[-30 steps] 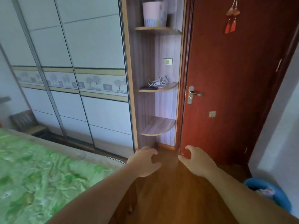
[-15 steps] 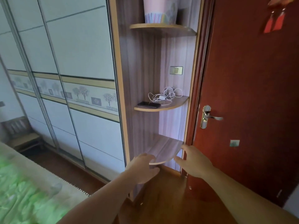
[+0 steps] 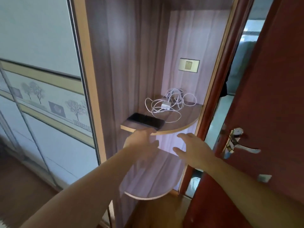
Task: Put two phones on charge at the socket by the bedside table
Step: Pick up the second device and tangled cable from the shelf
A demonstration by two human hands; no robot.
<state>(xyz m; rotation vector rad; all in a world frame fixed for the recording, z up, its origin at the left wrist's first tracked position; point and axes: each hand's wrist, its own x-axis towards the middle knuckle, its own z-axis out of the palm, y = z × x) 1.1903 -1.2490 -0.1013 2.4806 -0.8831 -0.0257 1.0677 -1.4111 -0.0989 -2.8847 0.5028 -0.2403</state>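
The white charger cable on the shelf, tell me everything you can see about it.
The cable is thin, white and loosely tangled in overlapping loops, with a small white boxy plug lying in the middle. It rests unplugged on the wooden shelf, toward the back corner, behind and right of the dark phone. One loop reaches close to the phone. Neither hand touches it.

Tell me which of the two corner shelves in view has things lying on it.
The upper shelf, at the level of the hands: it carries a dark phone and a tangle of white charger cable. The lower shelf beneath it is bare.
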